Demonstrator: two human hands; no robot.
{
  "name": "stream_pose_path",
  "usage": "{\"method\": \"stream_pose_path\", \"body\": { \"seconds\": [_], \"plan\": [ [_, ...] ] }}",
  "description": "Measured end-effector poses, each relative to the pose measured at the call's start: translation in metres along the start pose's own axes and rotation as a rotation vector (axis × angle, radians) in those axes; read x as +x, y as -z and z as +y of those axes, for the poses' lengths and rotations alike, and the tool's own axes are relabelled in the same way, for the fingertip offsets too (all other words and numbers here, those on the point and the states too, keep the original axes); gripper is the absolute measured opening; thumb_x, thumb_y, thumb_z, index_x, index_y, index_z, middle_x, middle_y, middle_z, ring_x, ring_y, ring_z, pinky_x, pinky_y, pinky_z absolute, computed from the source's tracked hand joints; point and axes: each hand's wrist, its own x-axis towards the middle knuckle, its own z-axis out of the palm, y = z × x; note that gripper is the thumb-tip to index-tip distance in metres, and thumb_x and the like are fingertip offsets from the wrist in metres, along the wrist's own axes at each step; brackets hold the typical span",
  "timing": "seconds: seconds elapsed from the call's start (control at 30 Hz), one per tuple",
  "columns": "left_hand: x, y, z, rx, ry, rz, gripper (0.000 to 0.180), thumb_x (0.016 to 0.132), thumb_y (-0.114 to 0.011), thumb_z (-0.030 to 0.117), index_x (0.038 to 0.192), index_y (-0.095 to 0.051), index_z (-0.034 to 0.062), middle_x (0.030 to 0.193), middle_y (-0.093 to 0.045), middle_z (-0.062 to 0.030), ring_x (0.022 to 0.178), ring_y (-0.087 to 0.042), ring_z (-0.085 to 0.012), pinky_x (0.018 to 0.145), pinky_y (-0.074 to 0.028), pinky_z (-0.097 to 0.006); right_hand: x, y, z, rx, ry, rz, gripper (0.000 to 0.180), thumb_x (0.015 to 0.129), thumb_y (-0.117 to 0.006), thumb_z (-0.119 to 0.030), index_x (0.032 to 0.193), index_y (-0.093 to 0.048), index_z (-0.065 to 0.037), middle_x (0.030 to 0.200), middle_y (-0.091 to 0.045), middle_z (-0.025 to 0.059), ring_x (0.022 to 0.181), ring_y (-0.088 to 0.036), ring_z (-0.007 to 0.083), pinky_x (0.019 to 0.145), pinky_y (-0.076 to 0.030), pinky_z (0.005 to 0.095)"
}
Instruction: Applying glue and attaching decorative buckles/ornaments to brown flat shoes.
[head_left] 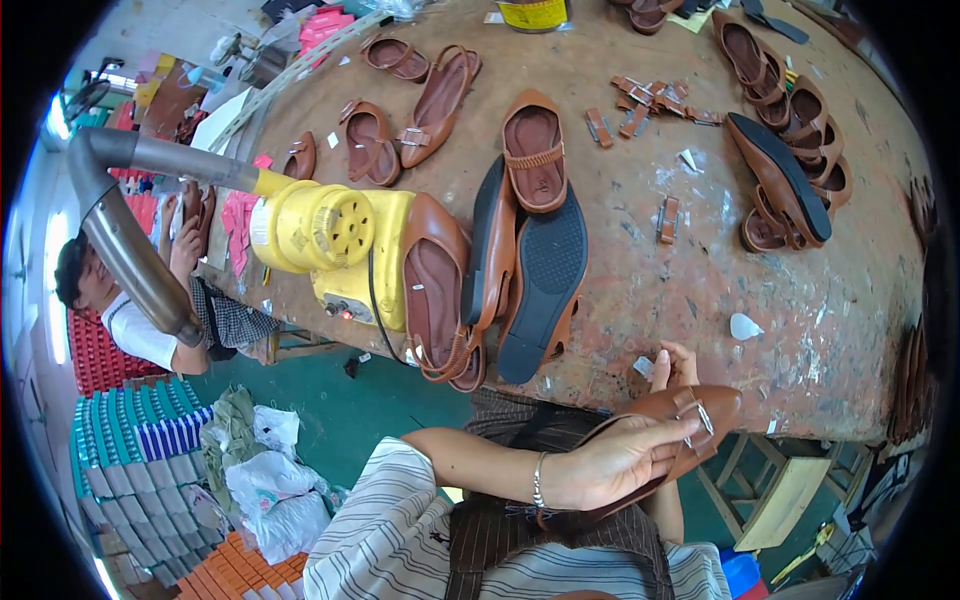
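My left hand [612,458], with a bracelet at the wrist, grips a brown slingback shoe [710,410] by its strap side, just below the table's near edge. My right hand [670,368] is mostly hidden behind the shoe; its fingers show above it, touching the shoe near the metal buckle [696,415]. On the table just left lie several brown shoes [435,285], some sole up [548,270].
A yellow heater machine [335,245] with a grey metal duct [125,240] sits on the worn brown table [700,290]. More brown shoes [790,180] and loose strap pieces [650,100] lie across it. Another person [130,310] sits at the left. Stacked boxes [140,440] and bags stand on the green floor.
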Motion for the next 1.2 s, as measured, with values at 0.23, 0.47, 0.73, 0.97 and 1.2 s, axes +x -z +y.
{"method": "stream_pose_path", "body": {
  "seconds": [0.23,0.47,0.73,0.97,1.2],
  "plan": [
    [-0.002,0.000,0.010,0.119,-0.259,-0.223,0.029,0.091,-0.058,0.009,0.118,-0.051,-0.0005,0.111,-0.061,-0.0083,0.097,-0.063,-0.0129,0.086,-0.053,-0.029,-0.001,0.007,-0.012,-0.095,-0.036,-0.129,0.013,0.094,-0.056,-0.015,0.098,-0.058,-0.002,0.076,-0.056,0.0016,0.071,-0.050,0.0083,0.062,-0.041,0.0241],
    [-0.054,-0.047,0.124,0.204,-0.723,-0.303,0.028,0.090,-0.057,0.007,0.118,-0.055,0.0033,0.108,-0.064,-0.0077,0.097,-0.063,-0.0163,0.081,-0.054,-0.029,0.013,0.009,0.028,-0.153,0.233,-0.080,0.012,0.090,-0.059,-0.009,0.087,-0.064,0.001,0.072,-0.061,0.0033,0.062,-0.051,0.0064,0.054,-0.039,0.0228],
    [-0.127,-0.081,0.340,0.247,-1.273,-0.236,0.067,0.094,-0.047,0.022,0.145,-0.011,-0.0053,0.153,-0.011,-0.0216,0.143,-0.011,-0.0320,0.116,-0.011,-0.050,0.016,0.007,0.022,-0.186,0.291,-0.062,0.011,0.089,-0.060,-0.009,0.086,-0.064,0.001,0.069,-0.059,0.0034,0.060,-0.051,0.0075,0.053,-0.038,0.0226],
    [-0.019,-0.015,0.267,1.691,-1.113,0.633,0.049,0.088,-0.061,0.035,0.120,-0.057,-0.0029,0.119,-0.060,-0.0148,0.111,-0.058,-0.0222,0.090,-0.047,-0.034,0.014,0.004,0.015,-0.246,0.309,-0.044,0.007,0.086,-0.061,-0.004,0.085,-0.065,0.001,0.068,-0.058,0.0050,0.056,-0.052,0.0087,0.050,-0.038,0.0226],
    [-0.005,0.013,0.361,1.613,-0.609,0.997,0.022,0.082,-0.064,0.019,0.094,-0.063,0.0003,0.071,-0.061,-0.0040,0.064,-0.060,-0.0160,0.057,-0.050,-0.034,0.016,0.001,0.012,-0.213,0.317,-0.081,0.005,0.085,-0.062,-0.003,0.085,-0.065,0.001,0.068,-0.058,0.0066,0.055,-0.054,0.0107,0.050,-0.040,0.0238]
  ]
}}
